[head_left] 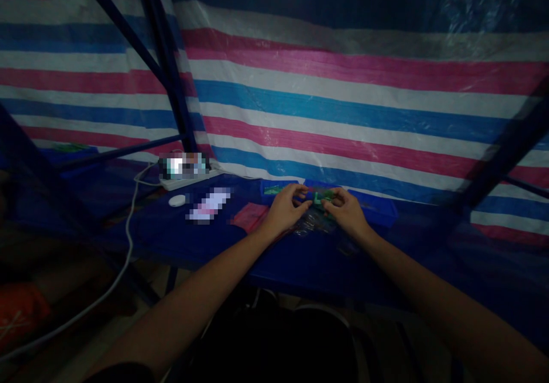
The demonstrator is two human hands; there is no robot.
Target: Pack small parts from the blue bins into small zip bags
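Observation:
My right hand point(346, 210) is closed in a pinch on a small green piece point(319, 198) above the blue table. Across from it, my left hand point(288, 206) is curled with thumb and forefinger facing the green piece; what it holds, if anything, is too dark and small to make out. Below both hands lie several crumpled clear plastic bags point(312, 223). A pink-red packet point(250, 217) rests beside my left wrist.
Behind my hands stand a blue tray point(384, 214) on the right and another blue tray with green pieces point(273, 190) on the left. A lit phone point(209, 204), a white round case point(176, 200) and a power strip point(189, 180) with a white cable point(130, 240) lie left.

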